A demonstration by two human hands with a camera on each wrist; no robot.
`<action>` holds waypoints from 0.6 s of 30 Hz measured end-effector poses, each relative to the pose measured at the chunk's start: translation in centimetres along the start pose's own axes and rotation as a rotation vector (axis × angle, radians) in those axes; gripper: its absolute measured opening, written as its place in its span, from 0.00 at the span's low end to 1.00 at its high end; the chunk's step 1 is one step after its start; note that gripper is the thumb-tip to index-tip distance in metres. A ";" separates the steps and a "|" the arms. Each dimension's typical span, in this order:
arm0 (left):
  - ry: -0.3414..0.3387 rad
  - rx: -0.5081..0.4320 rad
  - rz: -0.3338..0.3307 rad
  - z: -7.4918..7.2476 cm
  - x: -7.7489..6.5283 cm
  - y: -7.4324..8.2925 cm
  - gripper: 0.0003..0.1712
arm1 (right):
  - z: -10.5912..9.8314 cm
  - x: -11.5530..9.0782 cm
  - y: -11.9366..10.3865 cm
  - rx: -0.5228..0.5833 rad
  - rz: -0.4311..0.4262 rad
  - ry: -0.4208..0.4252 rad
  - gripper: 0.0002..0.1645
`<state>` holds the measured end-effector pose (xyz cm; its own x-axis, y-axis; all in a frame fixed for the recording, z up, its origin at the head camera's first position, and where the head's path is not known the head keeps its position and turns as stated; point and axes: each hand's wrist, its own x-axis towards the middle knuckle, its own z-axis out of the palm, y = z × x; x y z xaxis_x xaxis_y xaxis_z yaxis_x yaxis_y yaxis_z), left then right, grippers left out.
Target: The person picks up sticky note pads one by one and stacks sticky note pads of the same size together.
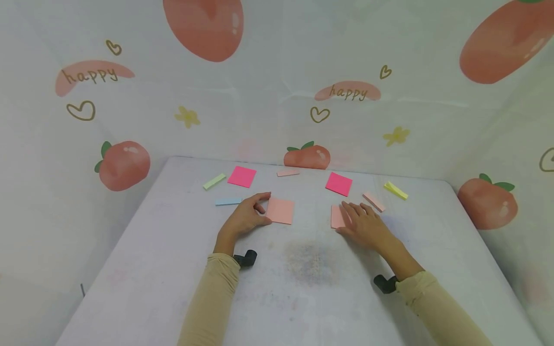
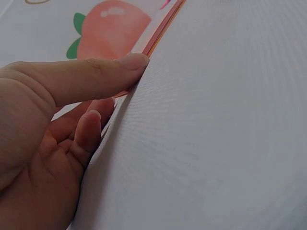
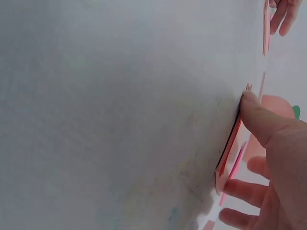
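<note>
Step in hand reads as two-handed placing or squaring of the two pale-pink pads. Left pale-pink pad [image 1: 280,211] is held at its left end by the left hand [image 1: 244,216]: grip is clasped on it, thumb at the near edge, index finger at the far corner. Right pale-pink pad [image 1: 337,217] is held by the right hand [image 1: 368,228]: grip is clasped on that one too, thumb at the near edge, fingers over the far side, right part of the pad covered. Both pads are seen mid-desk [image 1: 277,307], lying about flat, well apart from each other; whether either is slightly raised cannot be told. Farther back, two hot-pink squares are laid out, left square [image 1: 242,177] and right square [image 1: 339,184], one roughly behind each pad. Blue strip [image 1: 228,202] is left just beyond the left hand, pink strip [image 1: 374,201] just beyond the right. Next move, as judged: pads to be kept level, edges to be lined up, then both grips to be eased off without dragging. Main risk: strips being brushed by the knuckles, or a pad being skewed on release.
</note>
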<state>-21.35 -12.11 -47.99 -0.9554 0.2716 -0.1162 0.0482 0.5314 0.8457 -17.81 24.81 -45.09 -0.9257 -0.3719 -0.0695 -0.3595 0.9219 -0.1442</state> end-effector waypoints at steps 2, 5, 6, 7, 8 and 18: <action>0.004 0.004 -0.002 0.0 0.0 0.0 0.46 | -0.2 0.0 0.0 -0.005 -0.008 0.003 0.47; 0.008 0.006 -0.004 0.0 0.0 -0.1 0.46 | -0.4 0.1 -0.1 -0.018 -0.021 0.010 0.46; 0.008 0.004 -0.004 0.0 0.0 -0.1 0.46 | -0.5 0.1 -0.1 -0.023 -0.027 0.018 0.46; 0.008 0.004 -0.004 0.0 0.0 -0.2 0.46 | -0.5 0.2 -0.1 -0.024 -0.028 0.025 0.46; 0.008 0.003 -0.004 0.0 0.0 -0.2 0.46 | -0.6 0.2 -0.1 -0.022 -0.026 0.033 0.46; 0.003 -0.011 0.005 0.0 -0.2 0.0 0.46 | -0.5 0.5 -0.2 0.078 0.015 0.063 0.38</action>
<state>-21.20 -12.17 -47.98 -0.9561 0.2714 -0.1104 0.0496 0.5213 0.8520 -18.26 24.50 -44.60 -0.9372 -0.3486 -0.0106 -0.3378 0.9150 -0.2205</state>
